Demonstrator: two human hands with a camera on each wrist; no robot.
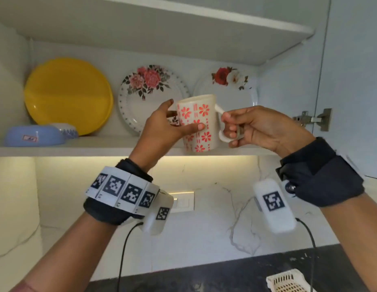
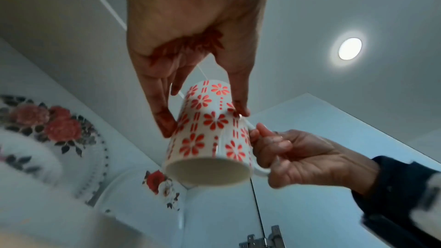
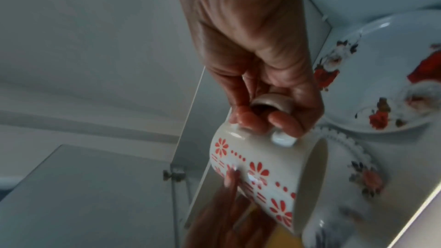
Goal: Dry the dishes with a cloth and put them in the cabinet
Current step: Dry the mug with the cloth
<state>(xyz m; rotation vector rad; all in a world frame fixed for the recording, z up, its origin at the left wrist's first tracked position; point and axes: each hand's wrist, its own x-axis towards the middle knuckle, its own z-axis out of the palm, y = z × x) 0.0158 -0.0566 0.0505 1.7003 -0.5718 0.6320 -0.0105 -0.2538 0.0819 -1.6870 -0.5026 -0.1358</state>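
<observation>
A white mug with red flowers (image 1: 197,123) stands nearly upright at the front edge of the lower cabinet shelf (image 1: 78,148). I cannot tell whether its base touches the shelf. My left hand (image 1: 184,114) holds the mug's body, thumb on the near side and fingers behind it. My right hand (image 1: 229,127) grips the handle with curled fingers. The left wrist view shows the mug (image 2: 210,139) from below, between the thumb and fingers of my left hand (image 2: 206,122). In the right wrist view my right hand (image 3: 267,118) pinches the handle of the mug (image 3: 269,169). No cloth is in view.
On the shelf a yellow plate (image 1: 67,95) and two floral plates (image 1: 145,91) (image 1: 231,85) lean against the back wall. A blue bowl (image 1: 34,135) lies at the left. The cabinet door (image 1: 351,81) stands open at the right. A white basket (image 1: 288,281) sits on the dark counter below.
</observation>
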